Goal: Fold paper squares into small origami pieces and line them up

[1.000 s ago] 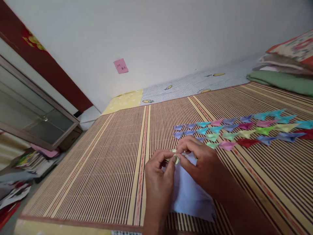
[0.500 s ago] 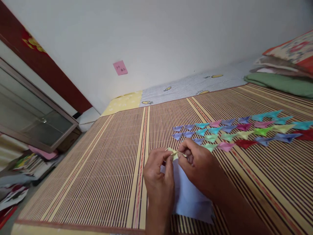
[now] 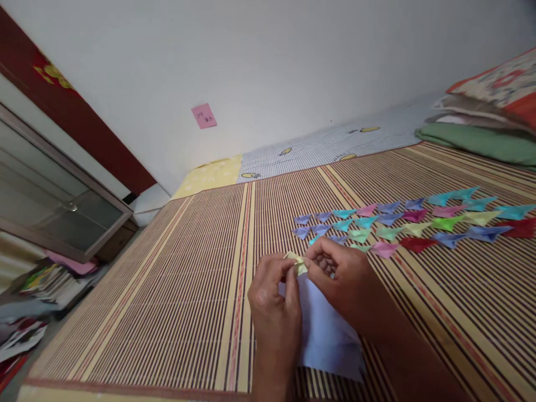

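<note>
Between my two hands is a small piece of folded pale yellow paper [image 3: 300,267]. My left hand [image 3: 274,296] pinches its left side between thumb and fingers. On its right side, the thumb and index finger of my right hand [image 3: 341,276] are closed on it, with the other fingers curled in. Below the hands lies a pale bluish-white sheet [image 3: 329,329], partly hidden by my wrists. Beyond my right hand, several folded paper figures in many colours stand in rows, among them a pink one [image 3: 384,249] and a dark red one [image 3: 417,244].
A striped bamboo mat [image 3: 180,290] covers the bed. Stacked bedding, with a green folded cloth [image 3: 473,146] at the bottom, sits at the far right. A pink note [image 3: 204,116] is on the wall. Books [image 3: 52,282] and a glass-fronted cabinet [image 3: 62,184] stand at the left.
My right fingers have shifted slightly on the yellow paper, and its right-hand point no longer shows. The view has moved a little. Both hands still hold the paper.
</note>
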`<state>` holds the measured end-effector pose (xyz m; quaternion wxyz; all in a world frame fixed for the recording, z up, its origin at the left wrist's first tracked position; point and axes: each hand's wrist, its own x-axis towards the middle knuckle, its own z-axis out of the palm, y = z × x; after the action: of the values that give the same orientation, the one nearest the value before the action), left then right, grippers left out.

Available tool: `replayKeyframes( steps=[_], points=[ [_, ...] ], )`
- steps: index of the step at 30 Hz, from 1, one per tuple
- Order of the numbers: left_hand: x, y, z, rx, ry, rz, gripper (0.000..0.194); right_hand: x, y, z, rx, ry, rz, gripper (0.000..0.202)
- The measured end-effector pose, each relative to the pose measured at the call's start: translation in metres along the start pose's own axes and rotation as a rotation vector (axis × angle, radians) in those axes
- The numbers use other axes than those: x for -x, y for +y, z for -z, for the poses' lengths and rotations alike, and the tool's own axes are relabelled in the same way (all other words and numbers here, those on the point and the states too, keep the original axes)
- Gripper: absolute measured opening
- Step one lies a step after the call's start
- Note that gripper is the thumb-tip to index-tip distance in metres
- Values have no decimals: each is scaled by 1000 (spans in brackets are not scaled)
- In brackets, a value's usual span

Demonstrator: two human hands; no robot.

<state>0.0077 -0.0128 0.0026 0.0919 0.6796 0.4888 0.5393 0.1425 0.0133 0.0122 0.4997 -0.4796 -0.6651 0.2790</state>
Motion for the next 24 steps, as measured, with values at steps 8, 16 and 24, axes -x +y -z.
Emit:
replayKeyframes(
  steps=[8, 16, 24],
  points=[
    [0, -2, 0, -11, 39, 58, 23, -1, 1, -2, -13, 28, -29, 8],
    [2, 2, -5, 13, 38, 85, 24, 0, 0, 0, 42, 16, 12, 7],
    [2, 3, -3, 23, 16, 178, 19, -2, 0, 5, 23, -20, 24, 11]
  ],
)
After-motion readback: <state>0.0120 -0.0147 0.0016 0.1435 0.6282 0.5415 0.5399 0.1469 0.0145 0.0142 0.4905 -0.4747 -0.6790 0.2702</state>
